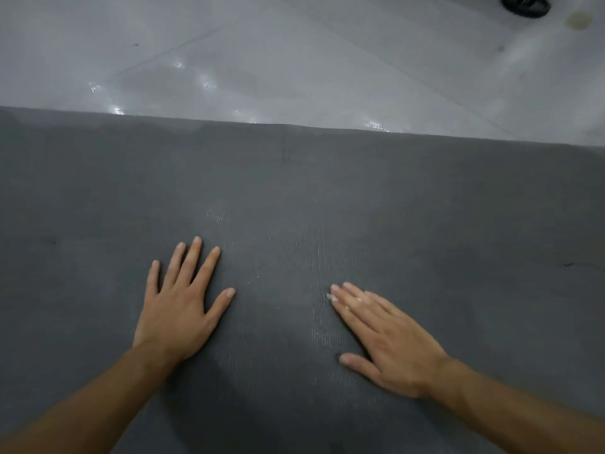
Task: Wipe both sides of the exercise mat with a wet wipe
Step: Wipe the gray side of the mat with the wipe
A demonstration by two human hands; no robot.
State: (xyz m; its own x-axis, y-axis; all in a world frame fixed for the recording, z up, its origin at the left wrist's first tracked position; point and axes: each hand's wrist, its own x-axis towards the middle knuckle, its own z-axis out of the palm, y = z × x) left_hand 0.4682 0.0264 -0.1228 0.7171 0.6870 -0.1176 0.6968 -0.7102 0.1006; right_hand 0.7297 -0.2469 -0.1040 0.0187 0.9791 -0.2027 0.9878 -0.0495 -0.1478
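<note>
Grey exercise mat flat on the pale floor, left hand resting mid-mat with fingers spread, right hand pressing closed fingers on possibly a wet wipe; damp streaks suggest this side is partly wiped, the reverse undone.

A: How much of the mat shows?
B: Only a band. It runs out at the left, right and bottom edges, and its underside is hidden against the floor.
A: And the arms?
B: The left arm and right arm are both cut off at the bottom edge. The right hand is smeared, its fingers most of all. A white scrap at their tips is too blurred to name.
A: Top right corner?
B: A dark object, sliced by the top edge. I cannot tell what it is.
</note>
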